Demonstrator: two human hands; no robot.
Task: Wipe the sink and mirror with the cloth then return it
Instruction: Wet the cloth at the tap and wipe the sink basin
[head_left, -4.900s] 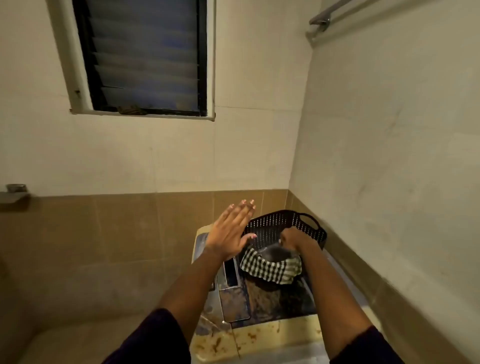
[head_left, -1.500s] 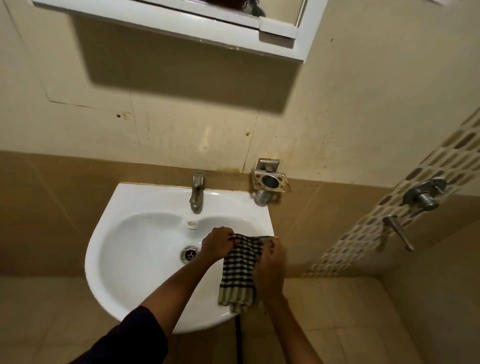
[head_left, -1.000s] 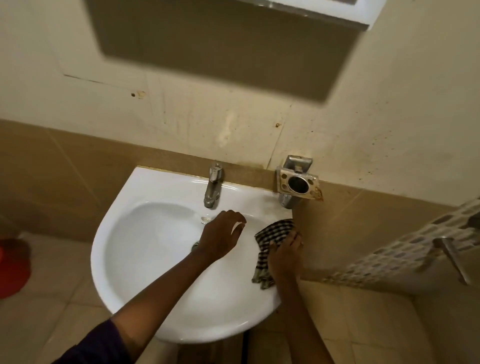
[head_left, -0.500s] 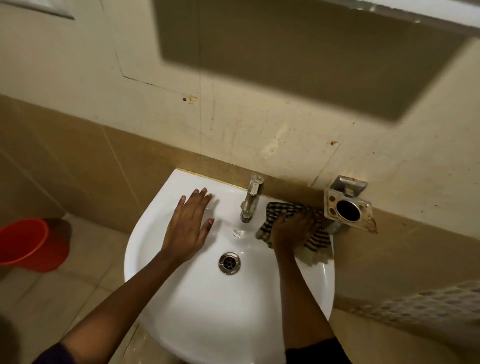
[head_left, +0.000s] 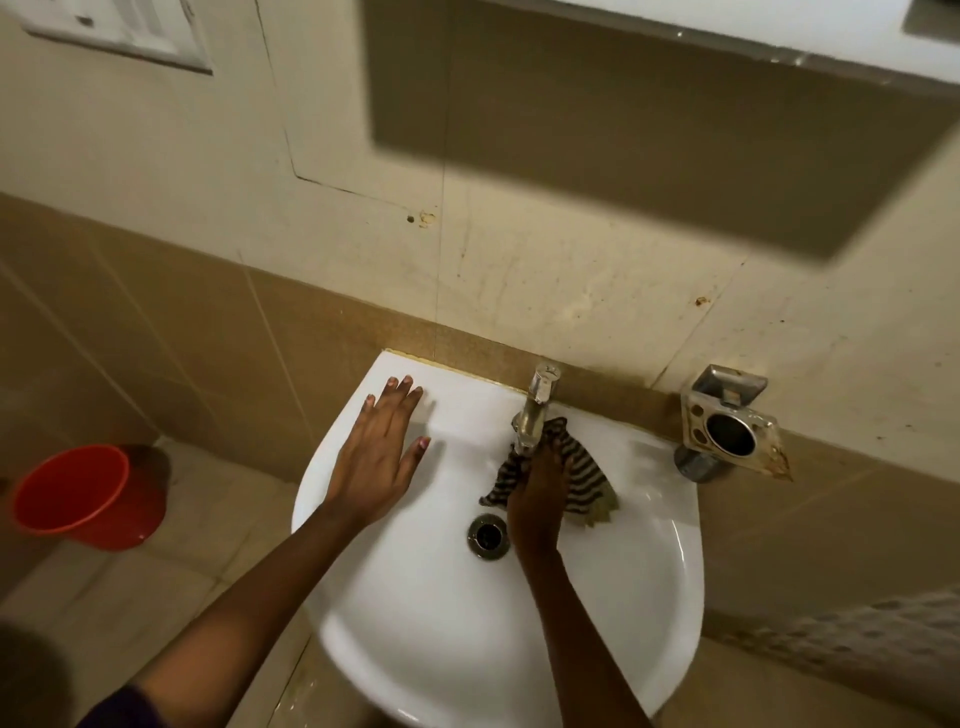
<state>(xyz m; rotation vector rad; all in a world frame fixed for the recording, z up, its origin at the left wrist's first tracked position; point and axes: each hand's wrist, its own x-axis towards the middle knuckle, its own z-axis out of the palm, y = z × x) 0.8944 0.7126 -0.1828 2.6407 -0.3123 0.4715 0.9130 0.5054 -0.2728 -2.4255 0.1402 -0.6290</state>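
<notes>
Both hands were in the white sink (head_left: 613, 597). Left hand (head_left: 376, 457) lay flat and open on the back-left rim, fingers spread, holding nothing. Right hand (head_left: 540, 493) pressed down on the checked cloth (head_left: 584, 475), fingers curled over it against the basin's back slope. Cloth bunched under and to the right of that hand, with a bit poking out past the fingertips. Metal tap (head_left: 535, 410) stood just ahead of the right hand, its spout touching or overlapping the cloth's far edge and blocking that corner. Drain (head_left: 487, 536) sat just left of the right wrist. Rusty metal holder (head_left: 732, 431) on the wall, off to the right hand's right. Red bucket (head_left: 83, 493) on the floor, well left of the left hand. Mirror frame (head_left: 727, 31) edge above, glass not visible.
</notes>
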